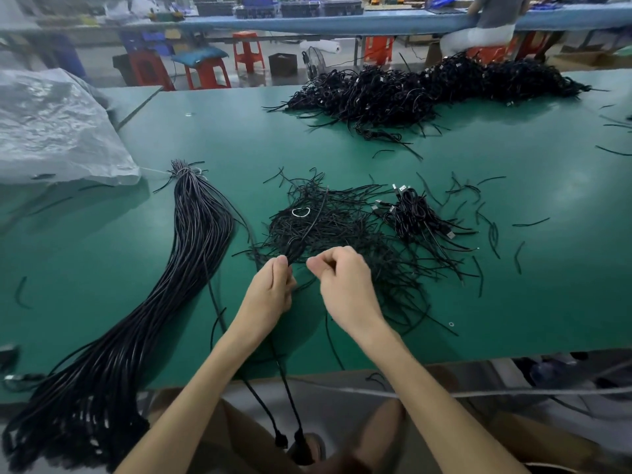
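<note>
While the left hand [273, 289] clutched a black cable [288, 393] hanging off the green table [239, 131], the right hand [345, 285] beside it had curled fingers, thumb on forefinger; around what, I couldn't tell.

Head view, moderate brightness. Diffuse overhead light with a cool cast falls evenly. The green table [239, 138] carries pale, soft sheens toward the far right, with no hard glare. The plastic sheet [58, 131] at far left reflects white crinkled patches and casts a dull shadow on its near side. The forearms throw only faint shadows. Wide-angle distortion bows the table's near edge and bends the far benches toward the frame corners. The far background is hazy and soft. The cable [281, 440] hanging off the near edge is blurred. The black cable heaps [427, 87] merge into dark masses with little detail.
</note>
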A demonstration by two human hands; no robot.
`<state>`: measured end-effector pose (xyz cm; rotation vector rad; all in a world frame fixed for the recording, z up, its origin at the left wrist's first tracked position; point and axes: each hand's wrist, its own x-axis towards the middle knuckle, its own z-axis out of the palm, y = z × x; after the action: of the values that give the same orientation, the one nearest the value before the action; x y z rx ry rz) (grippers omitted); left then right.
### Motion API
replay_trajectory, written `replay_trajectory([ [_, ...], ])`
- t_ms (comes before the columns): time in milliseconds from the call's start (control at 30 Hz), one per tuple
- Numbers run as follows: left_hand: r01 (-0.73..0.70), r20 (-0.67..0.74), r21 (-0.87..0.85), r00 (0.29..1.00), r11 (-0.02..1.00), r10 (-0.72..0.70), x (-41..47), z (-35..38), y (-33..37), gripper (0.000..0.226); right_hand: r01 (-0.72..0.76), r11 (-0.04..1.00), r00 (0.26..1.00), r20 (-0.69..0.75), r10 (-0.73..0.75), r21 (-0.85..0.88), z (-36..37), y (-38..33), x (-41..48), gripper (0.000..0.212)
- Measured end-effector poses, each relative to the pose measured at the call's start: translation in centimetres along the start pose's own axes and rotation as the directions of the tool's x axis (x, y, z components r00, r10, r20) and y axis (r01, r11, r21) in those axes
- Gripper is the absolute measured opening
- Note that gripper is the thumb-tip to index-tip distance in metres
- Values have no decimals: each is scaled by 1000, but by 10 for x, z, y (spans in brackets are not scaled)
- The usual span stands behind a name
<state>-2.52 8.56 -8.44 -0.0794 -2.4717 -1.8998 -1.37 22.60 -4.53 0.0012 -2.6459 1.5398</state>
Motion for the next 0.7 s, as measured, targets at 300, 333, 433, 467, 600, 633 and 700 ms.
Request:
replay_trajectory([
  [300, -19, 95, -96, 995, 995, 28, -3, -1, -2, 39, -45, 999, 998, 38, 46, -9, 16, 7, 3, 24],
  [333, -22, 100, -102, 994, 994, 32, -4, -1, -2, 40, -49, 999, 998, 44, 49, 5, 15, 8, 2, 23],
  [433, -37, 81, -122, 996, 992, 47, -4, -3, -1, 42, -21, 1000, 999, 48, 22, -21, 12, 10, -2, 19],
  [467, -42, 70, -128, 996, 991, 51, -4, -3, -1, 43, -15, 999, 999, 51, 17, -31, 11, 10, -4, 20],
  [600, -30, 52, -153, 998, 988, 39, -3, -4, 0, 43, -30, 999, 996, 79, 32, -23, 9, 14, -10, 21],
  [633, -32, 56, -143, 998, 989, 40, -3, -4, 0, 43, -32, 999, 996, 85, 34, -16, 9, 15, -11, 22],
  [700, -37, 67, -117, 997, 992, 45, -3, -3, 0, 43, -34, 999, 995, 89, 33, 3, 7, 17, -12, 22],
])
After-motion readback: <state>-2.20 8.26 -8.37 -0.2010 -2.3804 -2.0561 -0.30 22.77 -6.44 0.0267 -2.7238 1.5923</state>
